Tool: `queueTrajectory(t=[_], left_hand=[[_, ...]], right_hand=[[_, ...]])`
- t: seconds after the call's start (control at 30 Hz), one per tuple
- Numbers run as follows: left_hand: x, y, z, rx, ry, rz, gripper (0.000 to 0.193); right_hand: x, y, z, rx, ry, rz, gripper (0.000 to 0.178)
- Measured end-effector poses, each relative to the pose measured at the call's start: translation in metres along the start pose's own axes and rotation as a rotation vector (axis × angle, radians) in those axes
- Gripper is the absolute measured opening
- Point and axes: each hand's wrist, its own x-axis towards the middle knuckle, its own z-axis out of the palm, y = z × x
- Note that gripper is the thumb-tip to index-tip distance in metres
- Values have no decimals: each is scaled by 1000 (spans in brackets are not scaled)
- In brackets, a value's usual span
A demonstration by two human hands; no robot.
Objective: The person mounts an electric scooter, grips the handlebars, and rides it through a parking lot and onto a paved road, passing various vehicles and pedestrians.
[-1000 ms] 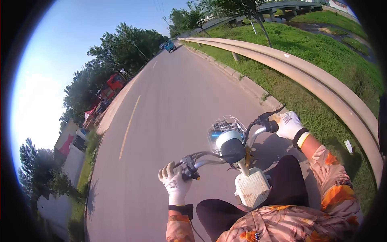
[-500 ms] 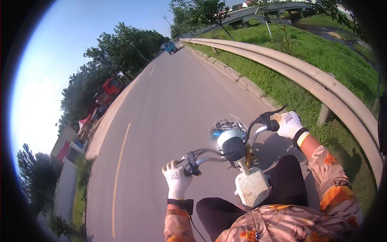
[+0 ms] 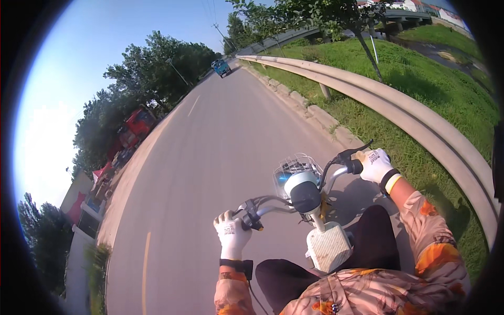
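Observation:
I sit astride a two-wheeled scooter with silver handlebars (image 3: 275,209). My left hand (image 3: 232,234), in a white glove, is wrapped round the left grip, beside a brake lever and a switch block. My right hand (image 3: 374,165), gloved the same way, closes round the right grip; a black brake lever (image 3: 362,149) sticks out ahead of it. Between the bars sits a white and black headset housing (image 3: 304,193), with a wire basket (image 3: 298,165) in front holding something blue and dark. A cream ribbed panel (image 3: 329,245) lies between my knees.
The grey road (image 3: 210,136) runs ahead with a broken yellow line (image 3: 146,273). A metal guardrail (image 3: 399,100) and stone kerb (image 3: 321,116) follow the right side. A blue vehicle (image 3: 221,67) is ahead. On the left stand a red truck (image 3: 139,123) and trees (image 3: 152,68).
The scooter has moved forward along the road. The blue vehicle looks larger and closer, and roadside things have shifted toward me. Both hands stay on the grips.

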Motion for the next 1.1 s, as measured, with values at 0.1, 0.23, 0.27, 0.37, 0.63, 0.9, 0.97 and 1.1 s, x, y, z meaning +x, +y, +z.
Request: queueTrajectory(t=[0.1, 0.23, 0.27, 0.37, 0.63, 0.9, 0.97, 1.1], left_hand=[[-4, 6, -6, -6, 13, 4, 20], [-8, 21, -18, 3, 24, 11, 20], [-10, 25, -20, 6, 26, 11, 20], [-14, 42, -26, 8, 22, 11, 21], [-17, 81, -33, -27, 8, -3, 21], [-12, 78, -34, -14, 11, -7, 23], [-11, 74, -32, -21, 11, -4, 23], [-10, 66, -27, -10, 10, 6, 23]], right_hand=[[3, 17, 8, -17, -27, 19, 51], [-9, 26, -2, -32, -28, 28, 50], [-15, 27, -9, -29, -27, 27, 50], [-32, 35, -29, 0, 12, -24, 30], [-46, 66, -39, 22, -50, 28, 27], [-40, 63, -45, -9, -12, -10, 27], [-36, 60, -43, -25, -50, 0, 29], [-34, 54, -40, -20, -41, 6, 33]])
